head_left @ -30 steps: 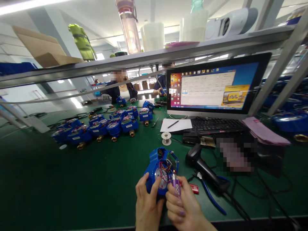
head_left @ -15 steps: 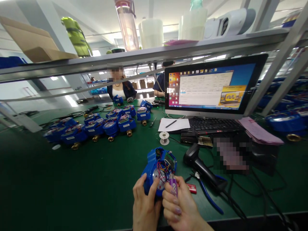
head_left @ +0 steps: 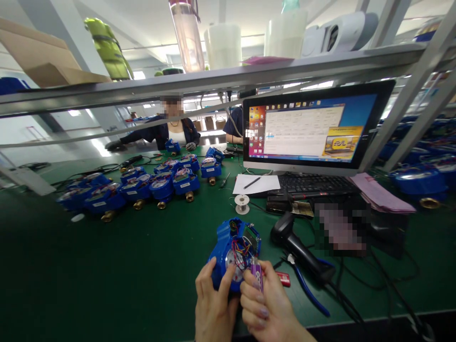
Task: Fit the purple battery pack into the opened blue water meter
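A blue water meter (head_left: 224,242) with its top off sits on the green bench in front of me. Coloured wires and a circuit board show inside its housing. My left hand (head_left: 214,297) grips the near side of the meter, thumb against the round metal face. A purple lighter (head_left: 256,276) is in my closed right hand (head_left: 267,299), its metal end up beside the wires at the meter's right edge. Just beyond that hand lies a small red object (head_left: 284,279), partly hidden. Blue-handled pliers (head_left: 309,289) rest to the right.
A black barcode scanner (head_left: 301,251) lies right of the meter, its cable trailing. Behind are a wire spool (head_left: 242,204), paper with a pen, a keyboard and a monitor (head_left: 302,135). Several blue meters (head_left: 137,187) stand back left. A co-worker (head_left: 174,128) sits across the bench.
The co-worker's arm now reaches out to the left across the bench. My hands, the lighter and the meter hold nearly the same position, while the view has shifted slightly.
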A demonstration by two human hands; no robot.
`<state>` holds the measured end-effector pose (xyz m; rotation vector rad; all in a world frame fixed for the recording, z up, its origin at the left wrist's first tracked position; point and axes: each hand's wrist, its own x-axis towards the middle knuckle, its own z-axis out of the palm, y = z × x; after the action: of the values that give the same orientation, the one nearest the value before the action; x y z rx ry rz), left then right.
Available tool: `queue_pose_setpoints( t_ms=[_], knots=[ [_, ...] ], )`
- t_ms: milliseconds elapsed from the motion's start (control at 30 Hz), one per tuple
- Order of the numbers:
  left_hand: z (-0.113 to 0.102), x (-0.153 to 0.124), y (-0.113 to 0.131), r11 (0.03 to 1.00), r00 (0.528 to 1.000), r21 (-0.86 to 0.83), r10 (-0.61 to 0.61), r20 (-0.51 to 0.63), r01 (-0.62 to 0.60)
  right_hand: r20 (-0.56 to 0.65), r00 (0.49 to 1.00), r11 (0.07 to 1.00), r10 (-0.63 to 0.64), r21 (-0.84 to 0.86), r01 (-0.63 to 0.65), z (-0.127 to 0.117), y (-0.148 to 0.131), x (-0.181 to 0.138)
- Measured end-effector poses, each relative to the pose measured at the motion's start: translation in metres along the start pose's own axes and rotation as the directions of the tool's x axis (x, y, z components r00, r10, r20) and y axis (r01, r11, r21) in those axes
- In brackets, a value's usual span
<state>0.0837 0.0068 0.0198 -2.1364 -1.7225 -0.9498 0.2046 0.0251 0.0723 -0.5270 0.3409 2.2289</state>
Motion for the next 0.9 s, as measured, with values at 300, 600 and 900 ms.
queue_pose_setpoints(
  t_ms=[300, 600, 900],
  knots=[
    [-0.0015, 0.0012, 0.0022, 1.000, 1.000, 0.011, -0.010, 0.004, 0.010, 0.031, 1.000, 1.000, 0.000, -0.012, 0.000, 0.0005, 0.0005, -0.0013],
    [-0.0013, 0.0013, 0.0021, 1.000, 1.000, 0.011, -0.003, -0.009, 0.003, 0.007, 1.000, 1.000, -0.019, -0.009, 0.020, 0.0051, -0.0005, -0.0013],
    [0.0001, 0.0006, 0.0010, 1.000, 1.000, 0.009, 0.005, -0.023, -0.004, 0.031, 0.999, 1.000, -0.010, -0.015, 0.010, 0.0073, 0.0005, -0.0001]
  ],
)
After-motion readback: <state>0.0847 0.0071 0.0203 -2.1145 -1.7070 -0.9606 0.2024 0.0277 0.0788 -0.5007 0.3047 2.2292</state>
